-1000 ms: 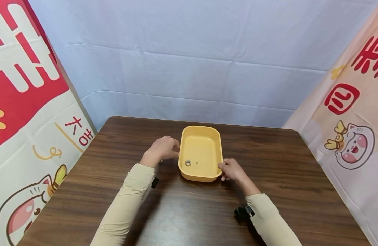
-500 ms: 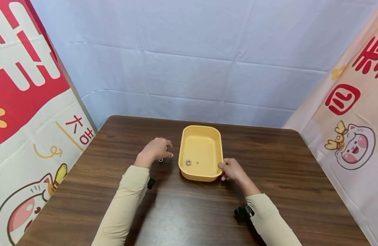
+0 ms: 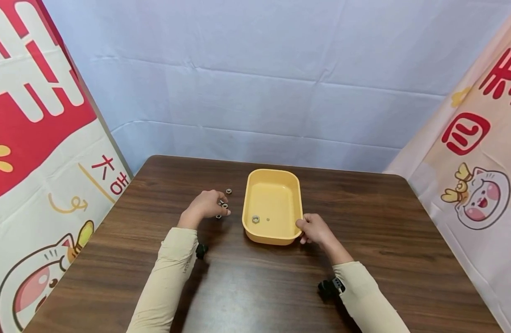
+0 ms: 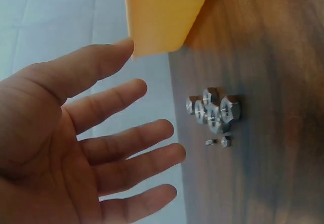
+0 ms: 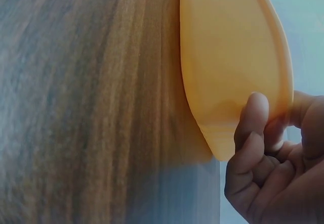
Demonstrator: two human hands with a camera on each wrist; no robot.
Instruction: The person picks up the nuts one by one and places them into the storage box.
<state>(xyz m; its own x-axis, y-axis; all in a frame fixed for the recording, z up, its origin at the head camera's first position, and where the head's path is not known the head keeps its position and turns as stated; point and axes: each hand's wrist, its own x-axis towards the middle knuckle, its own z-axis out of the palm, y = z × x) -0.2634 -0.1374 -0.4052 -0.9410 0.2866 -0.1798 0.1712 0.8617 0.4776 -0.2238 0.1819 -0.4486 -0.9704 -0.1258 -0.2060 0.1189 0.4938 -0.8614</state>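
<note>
A yellow rectangular tray (image 3: pixel 276 199) stands on the table with one larger metal nut (image 3: pixel 255 219) and one tiny nut (image 3: pixel 267 219) inside. My right hand (image 3: pixel 315 230) pinches the tray's near right corner, thumb over the rim and fingers curled against the outer wall (image 5: pixel 233 52). Left of the tray, my left hand (image 3: pixel 205 206) hovers over a small group of metal nuts (image 4: pixel 215 115), its fingers spread and relaxed with nothing between them. In the left wrist view several larger nuts cluster together, with two tiny nuts (image 4: pixel 226 141) beside them.
The dark wood table (image 3: pixel 384 222) has its far edge against a pale cloth backdrop (image 3: pixel 255 83). Printed banners hang at left (image 3: pixel 39 185) and right (image 3: pixel 476 162). A lone nut (image 3: pixel 228 191) lies just beyond the left hand's fingers.
My left hand has moved from the tray's left rim leftward to over the nuts, bringing more of them into view. The right hand keeps its grip and the tray stays in place.
</note>
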